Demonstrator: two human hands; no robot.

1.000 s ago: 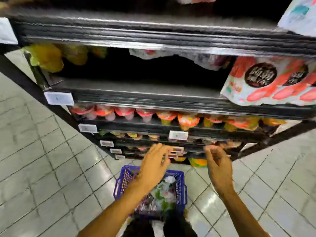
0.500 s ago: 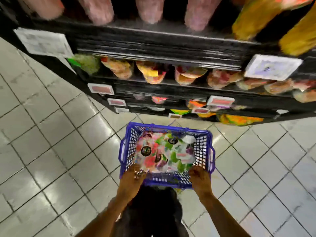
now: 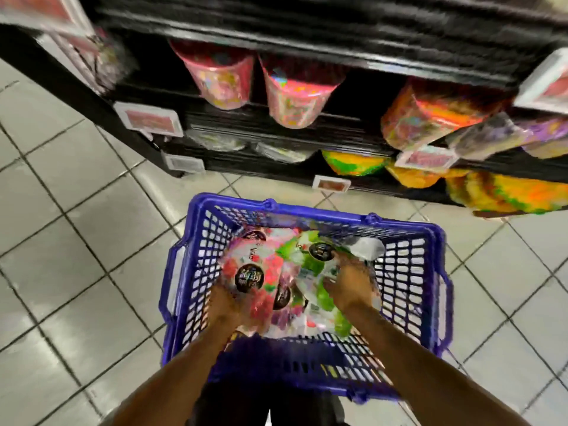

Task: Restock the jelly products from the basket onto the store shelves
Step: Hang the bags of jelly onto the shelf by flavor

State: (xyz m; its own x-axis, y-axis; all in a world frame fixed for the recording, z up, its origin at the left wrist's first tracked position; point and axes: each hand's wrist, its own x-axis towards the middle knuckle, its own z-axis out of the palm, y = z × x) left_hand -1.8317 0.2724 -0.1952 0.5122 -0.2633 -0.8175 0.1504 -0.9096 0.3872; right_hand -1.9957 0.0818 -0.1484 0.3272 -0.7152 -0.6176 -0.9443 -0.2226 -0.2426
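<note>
**Item: restocking, pick from basket.**

- Container: blue plastic lattice basket (image 3: 307,211) on the grey tiled floor (image 3: 76,241), just in front of the black metal store shelves (image 3: 276,139).
- Stock, all in the basket: glossy red-and-pink jelly packet with a round black label (image 3: 264,273) on the left; glossy green-and-white jelly packet with a round black label (image 3: 309,261) on the right; more packets beneath, too blurred to count.
- Left hand (image 3: 227,304): at the near edge of the red-and-pink packet, touching it; motion blur hides the fingers, so grip cannot be told.
- Right hand (image 3: 352,282): on top of the green-and-white packet, thumb spread; whether the fingers have closed cannot be told.
- Shelf stock: pink printed tubs (image 3: 224,81) above, yellow-orange bags (image 3: 353,161) below, white-framed red price tags (image 3: 150,119) on the shelf edges.

**Handling note (judgement):** film packets are slippery and limp. Take each by a sealed edge, one per hand, lifting clear of the lattice walls so no corner snags. Match flavour to its tag before placing, label facing out.
</note>
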